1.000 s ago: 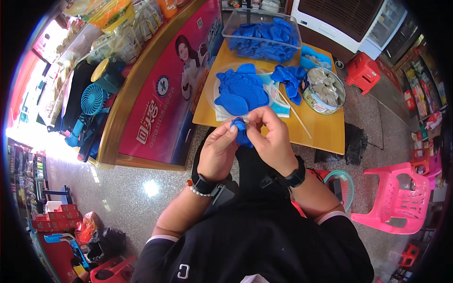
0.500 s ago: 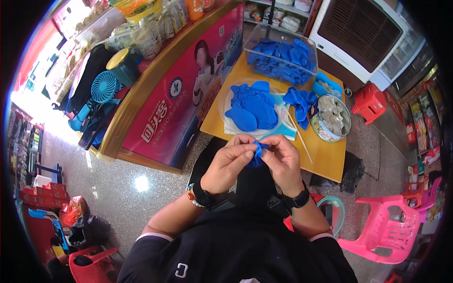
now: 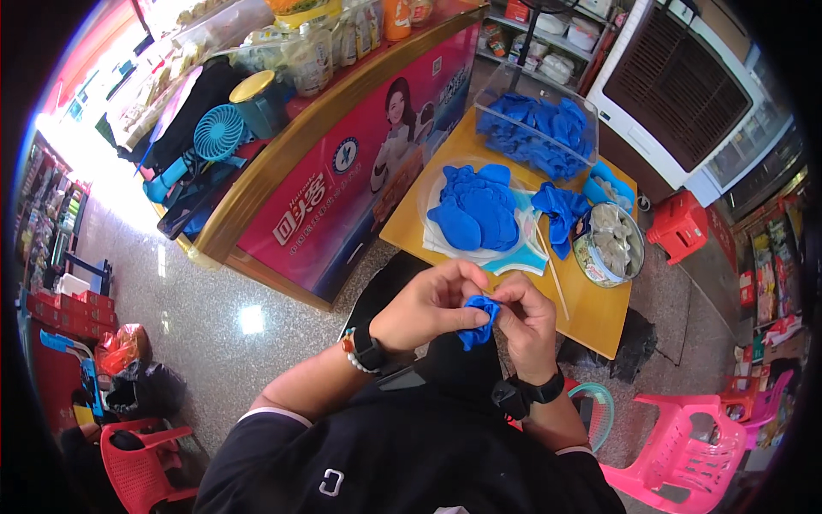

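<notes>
Both hands meet in front of my body, just off the near edge of the yellow table. A small, gathered piece of blue soft sheet is pinched between them. My left hand grips it with thumb and fingers from the left. At its upper right edge, my right hand pinches it with thumb and forefinger. Beyond them, a stack of flat, petal-shaped blue pieces lies on a pale round plate. Beside it is a crumpled blue piece. The fingers partly cover the held piece.
A clear bin of blue pieces stands at the table's far end. A tin with greyish contents, a light blue container and a thin stick are at the right. A counter borders the left; a pink chair stands lower right.
My hands have moved slightly down and right. The blue piece has turned and shows more of its folds below the left fingers. The whole view has shifted a little.
</notes>
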Tool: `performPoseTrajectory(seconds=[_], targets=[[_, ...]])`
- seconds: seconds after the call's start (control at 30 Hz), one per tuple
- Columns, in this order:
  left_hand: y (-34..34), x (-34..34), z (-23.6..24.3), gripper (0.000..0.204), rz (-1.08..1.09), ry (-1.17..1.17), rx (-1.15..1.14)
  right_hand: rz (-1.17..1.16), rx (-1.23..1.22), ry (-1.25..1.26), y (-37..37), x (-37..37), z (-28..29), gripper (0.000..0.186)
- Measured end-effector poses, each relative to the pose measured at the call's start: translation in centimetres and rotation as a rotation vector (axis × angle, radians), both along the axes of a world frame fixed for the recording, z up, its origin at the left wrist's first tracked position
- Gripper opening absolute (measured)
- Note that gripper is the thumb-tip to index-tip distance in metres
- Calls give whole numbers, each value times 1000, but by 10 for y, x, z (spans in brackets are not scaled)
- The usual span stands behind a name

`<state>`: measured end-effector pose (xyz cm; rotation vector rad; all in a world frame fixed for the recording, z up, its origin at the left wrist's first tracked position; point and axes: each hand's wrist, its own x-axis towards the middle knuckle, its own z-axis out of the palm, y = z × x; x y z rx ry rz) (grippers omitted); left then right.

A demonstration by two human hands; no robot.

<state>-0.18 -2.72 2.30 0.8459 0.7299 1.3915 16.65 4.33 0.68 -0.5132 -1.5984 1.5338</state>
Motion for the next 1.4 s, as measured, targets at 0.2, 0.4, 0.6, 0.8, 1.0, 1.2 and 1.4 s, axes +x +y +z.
performPoseTrajectory(seconds=[0.2,0.4,0.6,0.8,1.0,1.2,1.4], targets=[[-3,1,-5,14,-187,-36,-96,-70,230,-8,-6,0,10,11],[-7,1,2,17,-340,-216,103,74,-4,231,-13,-4,12,13],[0,-1,-9,15,-335,-199,242,-8,-34,166,-13,-7,13,14],[-1,1,-13,15,-349,122,257,-24,-1,135,-16,-11,9,15],[-2,0,2,9,-279,103,90,-129,-14,141,-23,-13,9,13],[12,-1,-18,5,77,-135,99,2,-89,30,-23,-15,11,7],[24,6,-19,8,352,200,78,23,47,-45,-23,-25,9,7]])
